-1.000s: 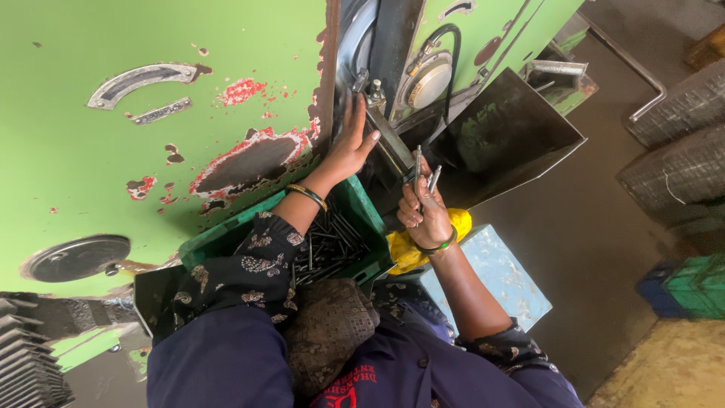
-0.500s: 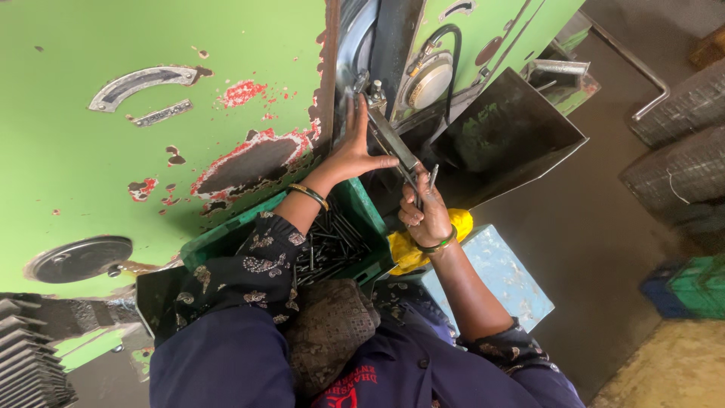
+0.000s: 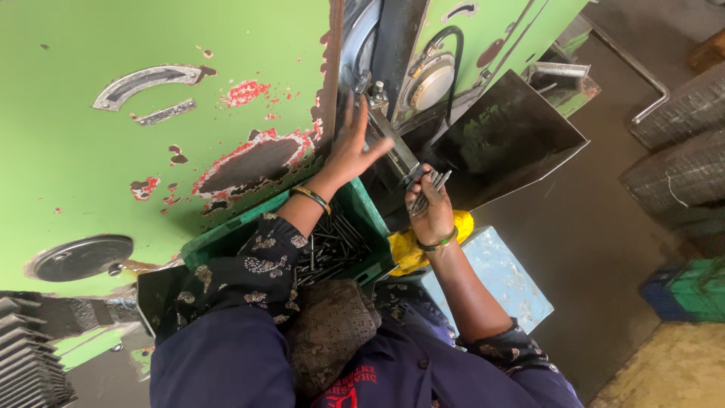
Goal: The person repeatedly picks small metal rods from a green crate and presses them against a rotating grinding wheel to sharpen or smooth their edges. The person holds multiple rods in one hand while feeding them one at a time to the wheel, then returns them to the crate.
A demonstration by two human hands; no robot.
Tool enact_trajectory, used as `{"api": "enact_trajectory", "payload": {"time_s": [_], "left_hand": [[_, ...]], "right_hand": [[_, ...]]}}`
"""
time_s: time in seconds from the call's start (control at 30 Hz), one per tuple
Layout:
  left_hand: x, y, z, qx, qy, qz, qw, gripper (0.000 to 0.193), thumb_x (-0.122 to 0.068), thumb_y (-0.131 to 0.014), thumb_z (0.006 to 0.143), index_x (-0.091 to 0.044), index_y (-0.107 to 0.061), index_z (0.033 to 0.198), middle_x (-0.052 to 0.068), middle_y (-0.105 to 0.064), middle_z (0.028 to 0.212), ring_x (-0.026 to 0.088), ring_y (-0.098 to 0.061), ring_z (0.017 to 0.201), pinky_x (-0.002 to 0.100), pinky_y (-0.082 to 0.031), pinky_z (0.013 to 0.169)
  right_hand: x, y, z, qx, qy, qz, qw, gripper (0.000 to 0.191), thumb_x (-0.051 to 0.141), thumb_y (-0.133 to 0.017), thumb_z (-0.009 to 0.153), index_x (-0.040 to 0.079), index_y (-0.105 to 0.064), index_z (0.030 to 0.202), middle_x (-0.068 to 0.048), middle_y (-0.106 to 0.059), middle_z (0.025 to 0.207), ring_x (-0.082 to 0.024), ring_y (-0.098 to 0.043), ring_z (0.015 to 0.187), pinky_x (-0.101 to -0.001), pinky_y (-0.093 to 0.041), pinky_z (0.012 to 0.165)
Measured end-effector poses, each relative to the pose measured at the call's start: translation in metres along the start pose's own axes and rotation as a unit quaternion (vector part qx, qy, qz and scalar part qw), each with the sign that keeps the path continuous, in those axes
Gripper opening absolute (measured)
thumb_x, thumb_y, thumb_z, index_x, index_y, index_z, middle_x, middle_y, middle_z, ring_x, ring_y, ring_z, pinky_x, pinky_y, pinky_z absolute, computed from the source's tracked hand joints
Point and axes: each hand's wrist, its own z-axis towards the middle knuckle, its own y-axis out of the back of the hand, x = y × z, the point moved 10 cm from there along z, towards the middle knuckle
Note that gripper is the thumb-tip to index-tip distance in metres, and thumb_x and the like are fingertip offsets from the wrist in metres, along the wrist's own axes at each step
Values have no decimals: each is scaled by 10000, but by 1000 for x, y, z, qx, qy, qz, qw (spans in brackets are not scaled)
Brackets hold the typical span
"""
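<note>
My left hand (image 3: 350,147) reaches up into the gap of a big green machine (image 3: 151,136), fingers spread against the metal parts beside a steel bar (image 3: 393,143). My right hand (image 3: 430,211) is closed around a bundle of thin metal rods (image 3: 427,187), held just below that bar. Under my left forearm sits a green plastic crate (image 3: 226,238) holding several dark metal rods (image 3: 332,249).
A dark metal chute (image 3: 506,136) slopes away to the right of the machine. A yellow cloth (image 3: 411,249) and a pale blue box (image 3: 498,276) lie below my right hand. Wire mesh rolls (image 3: 680,151) and a green crate (image 3: 687,291) stand at the right on the concrete floor.
My left hand has slid slightly further up into the machine's gap. My right hand has stayed near the bar with the rods in it.
</note>
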Motion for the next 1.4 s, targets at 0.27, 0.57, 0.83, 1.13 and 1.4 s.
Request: {"api": "enact_trajectory", "payload": {"time_s": [0.27, 0.57, 0.83, 1.13, 1.4], "left_hand": [[2, -11, 3, 91, 35, 22, 995, 1502, -682, -841, 709, -52, 209, 1578, 321, 255, 1628, 492, 165, 1538, 598, -72, 1224], [0, -3, -3, 39, -4, -63, 997, 1023, -404, -669, 1020, -118, 85, 1650, 269, 172, 1699, 448, 63, 1598, 538, -162, 1276], [-5, 3, -1, -2, -42, -33, 999, 849, -318, -574, 1100, -86, 16, 1665, 249, 148, 1718, 448, -11, 1613, 520, -195, 1294], [14, -9, 3, 68, 39, -6, 997, 1320, -627, -762, 839, -94, 152, 1630, 291, 243, 1678, 480, 67, 1585, 587, -178, 1244], [7, -11, 4, 80, 14, 3, 997, 1524, -698, -848, 729, -97, 262, 1582, 299, 321, 1629, 487, 156, 1554, 603, -144, 1244]], "right_hand": [[-2, 17, 1, -46, -1, -21, 999, 275, 309, -566, 1051, 102, -565, 1233, -18, -599, 903, -113, -591, 735, -249, -532, 652], [-13, 21, 7, -17, -52, 24, 998, 205, 331, -530, 1068, 130, -571, 1069, 1, -581, 856, -86, -527, 652, -224, -456, 563], [-11, 2, -2, 14, -82, 45, 996, 162, 258, -511, 1103, 156, -539, 1227, 0, -557, 882, -90, -529, 668, -231, -448, 587], [-5, -64, -39, 205, -70, -62, 974, 523, 342, -512, 1100, 289, -329, 1586, 0, -496, 855, -64, -398, 552, -211, -349, 506], [-3, -59, -29, 121, -74, -88, 986, 510, 383, -453, 1095, 212, -347, 1563, -3, -529, 915, -48, -388, 545, -188, -323, 467]]}}
